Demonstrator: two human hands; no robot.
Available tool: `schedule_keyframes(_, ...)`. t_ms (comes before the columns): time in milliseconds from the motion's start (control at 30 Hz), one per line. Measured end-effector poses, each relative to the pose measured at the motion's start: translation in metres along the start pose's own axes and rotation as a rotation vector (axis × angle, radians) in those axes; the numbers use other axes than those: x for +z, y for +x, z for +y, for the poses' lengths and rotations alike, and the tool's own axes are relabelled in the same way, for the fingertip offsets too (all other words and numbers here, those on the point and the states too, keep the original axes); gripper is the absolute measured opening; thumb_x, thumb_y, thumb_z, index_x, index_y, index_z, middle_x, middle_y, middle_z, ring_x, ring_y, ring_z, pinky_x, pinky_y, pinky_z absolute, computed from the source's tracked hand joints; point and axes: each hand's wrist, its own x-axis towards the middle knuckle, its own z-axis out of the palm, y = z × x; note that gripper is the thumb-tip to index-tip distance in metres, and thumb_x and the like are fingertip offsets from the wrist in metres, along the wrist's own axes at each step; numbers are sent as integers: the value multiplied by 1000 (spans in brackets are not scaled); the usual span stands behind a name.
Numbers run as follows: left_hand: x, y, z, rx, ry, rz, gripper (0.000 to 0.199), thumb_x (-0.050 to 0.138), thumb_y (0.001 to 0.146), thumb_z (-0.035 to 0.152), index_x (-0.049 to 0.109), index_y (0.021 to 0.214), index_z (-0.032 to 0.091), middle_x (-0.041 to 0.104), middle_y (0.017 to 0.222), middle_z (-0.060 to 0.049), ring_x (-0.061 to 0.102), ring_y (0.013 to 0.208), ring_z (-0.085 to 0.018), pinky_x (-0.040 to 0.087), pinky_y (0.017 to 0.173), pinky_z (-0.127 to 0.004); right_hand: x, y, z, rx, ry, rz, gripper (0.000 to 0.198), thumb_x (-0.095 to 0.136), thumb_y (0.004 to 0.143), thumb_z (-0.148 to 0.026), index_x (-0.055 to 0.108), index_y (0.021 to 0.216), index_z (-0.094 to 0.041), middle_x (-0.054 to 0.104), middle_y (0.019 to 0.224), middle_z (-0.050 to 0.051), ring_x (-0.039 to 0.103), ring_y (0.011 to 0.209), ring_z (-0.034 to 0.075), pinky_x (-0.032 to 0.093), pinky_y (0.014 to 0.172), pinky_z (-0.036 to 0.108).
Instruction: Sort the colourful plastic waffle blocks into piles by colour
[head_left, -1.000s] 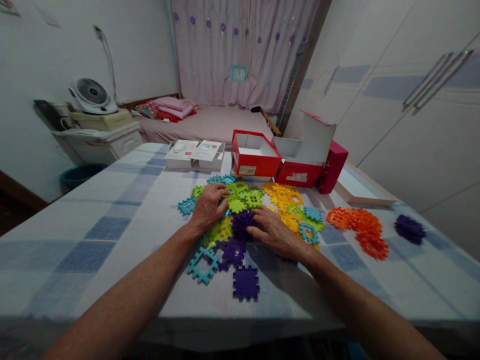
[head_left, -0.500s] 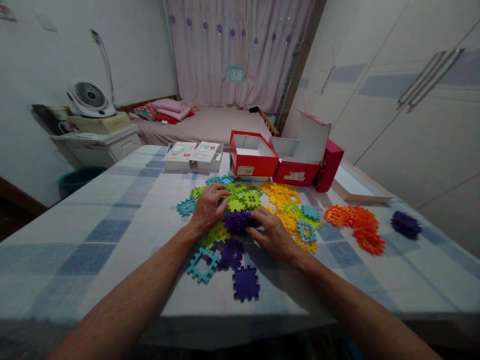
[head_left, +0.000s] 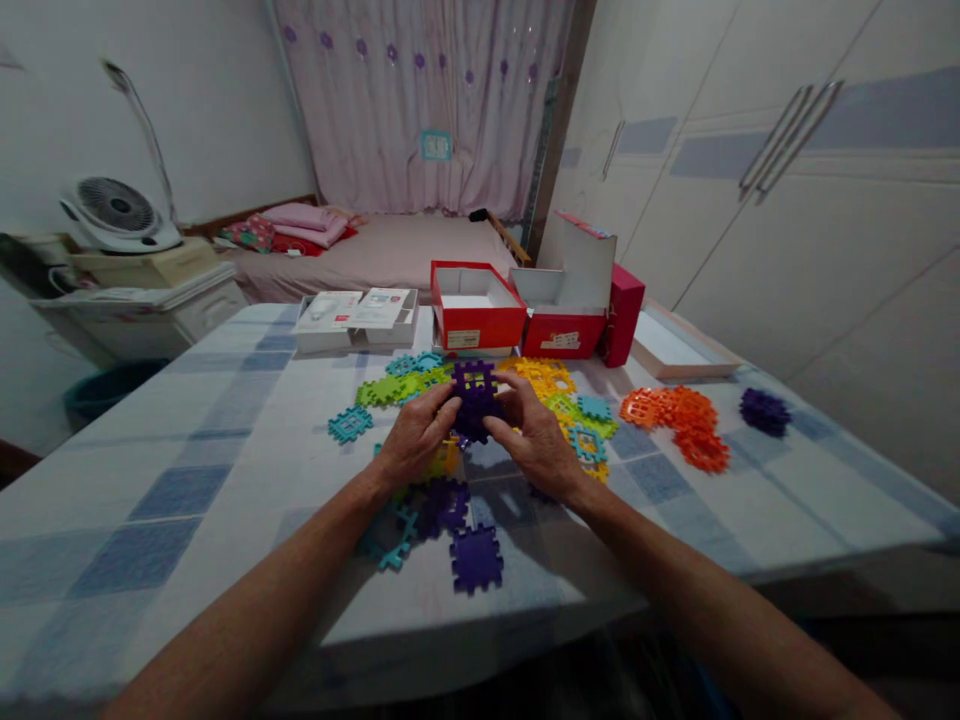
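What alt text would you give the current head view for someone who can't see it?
A person's left hand and right hand hold a bunch of purple notched pieces over a plaid tablecloth. Green pieces, yellow pieces and light-blue pieces lie nearby; an orange pile and a smaller purple pile sit to the right, with an open red box behind.

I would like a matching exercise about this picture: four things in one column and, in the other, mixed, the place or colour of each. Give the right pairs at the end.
1. Pieces held between the left hand and right hand
2. Orange pieces
3. Fan
4. Pink curtain

A. Beyond the bed
B. On a beige box
C. Dark purple
D. Right of the yellow pieces

Pairs: 1-C; 2-D; 3-B; 4-A
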Motion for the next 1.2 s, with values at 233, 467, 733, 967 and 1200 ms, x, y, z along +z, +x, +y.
schedule_keyframes(233, -4, -1, 16, 39, -49, -83, 39, 40, 92, 39, 64, 114, 18, 69, 108, -6, 64, 97, -21, 50, 89, -34, -21, -13, -7, 63, 26, -9, 37, 51, 85, -25, 52, 122, -20, 63, 102, 4, 60, 85, 15, 50, 75, 29)
schedule_keyframes(467, -9, -3, 9, 38, 34, -101, 34, 48, 86, 47, 68, 99, 22, 69, 106, -6, 63, 100, -23, 50, 90, -35, -107, -63, 8, 297, 145, 296, 35, 57, 79, -36, 57, 110, -19, 65, 93, 2, 61, 75, 14, 53, 61, 25)
schedule_keyframes(733, -15, 3, -15, -25, 142, 20, 26, 50, 84, 44, 67, 94, 27, 70, 105, 0, 65, 96, -20, 49, 91, -35, -259, -125, 77, 642, -108, 926, 18, 60, 70, -19, 60, 88, -16, 62, 67, -2, 55, 52, 9, 49, 45, 19)
schedule_keyframes(967, -21, 4, -32, -59, 203, 112, 21, 52, 81, 44, 66, 88, 31, 70, 100, 4, 66, 89, -19, 53, 80, -34, -322, -126, 115, 777, -60, 1087, 12, 61, 72, -18, 48, 72, -18, 51, 50, -6, 47, 42, 8, 46, 41, 20)
schedule_keyframes(1200, -19, 4, -43, -49, 201, 108, 15, 54, 80, 42, 65, 86, 34, 70, 98, 7, 66, 93, -20, 54, 81, -35, -344, -123, 140, 775, -270, 1019, 4, 56, 70, -15, 53, 68, -18, 51, 51, -2, 49, 50, 12, 45, 46, 24)
